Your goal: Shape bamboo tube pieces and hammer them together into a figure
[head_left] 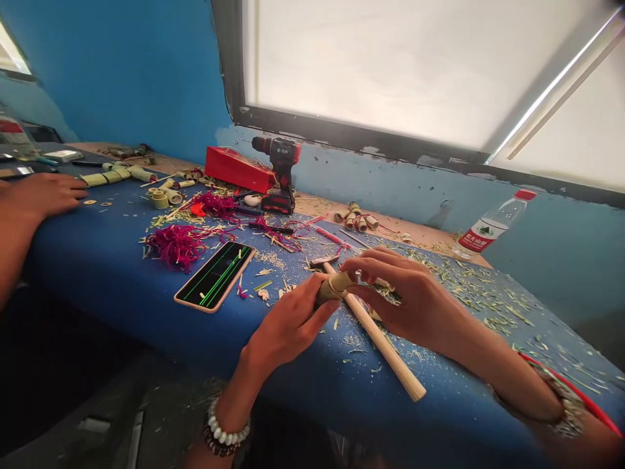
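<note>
Short bamboo piece gripped by both hands at frame centre, above the front part of the desk.

The left hand is closed around the piece's left end; the fingers of the right hand are pinched on its right end. A hammer is seen lying directly beneath, its handle running towards the desk's near edge at lower right. Bare blue surface is left only along that edge. A phone lies left of centre, beside magenta thread. A drill and red box stand at upper centre, a bottle at right. Shavings are scattered throughout. Another person's hand rests at the left edge of the frame.
</note>
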### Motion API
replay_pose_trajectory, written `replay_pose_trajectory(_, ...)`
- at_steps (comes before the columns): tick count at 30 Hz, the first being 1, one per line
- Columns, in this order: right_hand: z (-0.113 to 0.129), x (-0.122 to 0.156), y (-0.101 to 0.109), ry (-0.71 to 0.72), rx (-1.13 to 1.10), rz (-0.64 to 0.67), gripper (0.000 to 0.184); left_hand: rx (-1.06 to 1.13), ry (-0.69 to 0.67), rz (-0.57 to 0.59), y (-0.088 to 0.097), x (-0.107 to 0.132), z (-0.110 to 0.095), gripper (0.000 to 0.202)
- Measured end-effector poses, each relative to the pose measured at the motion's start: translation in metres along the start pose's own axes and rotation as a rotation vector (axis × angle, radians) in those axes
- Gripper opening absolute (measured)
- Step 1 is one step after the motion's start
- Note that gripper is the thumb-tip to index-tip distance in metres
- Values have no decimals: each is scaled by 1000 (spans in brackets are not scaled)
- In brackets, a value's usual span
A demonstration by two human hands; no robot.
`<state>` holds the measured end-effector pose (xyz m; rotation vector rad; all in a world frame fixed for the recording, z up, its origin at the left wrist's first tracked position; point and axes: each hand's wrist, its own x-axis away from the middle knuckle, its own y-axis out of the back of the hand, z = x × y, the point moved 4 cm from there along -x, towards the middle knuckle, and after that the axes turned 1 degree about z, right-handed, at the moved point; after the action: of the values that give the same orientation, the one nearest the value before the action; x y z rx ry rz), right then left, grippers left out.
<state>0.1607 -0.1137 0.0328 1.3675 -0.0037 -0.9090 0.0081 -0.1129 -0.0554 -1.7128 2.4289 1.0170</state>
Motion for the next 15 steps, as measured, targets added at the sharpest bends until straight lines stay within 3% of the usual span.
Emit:
replay_pose_trajectory(10, 5, -5, 11, 261, 241, 230, 14, -123, -39, 0, -5, -3, -6, 18)
replay_pose_trajectory(15, -1, 0, 16, 275, 258, 279, 18, -112, -57, 17, -4, -10, -9, 21)
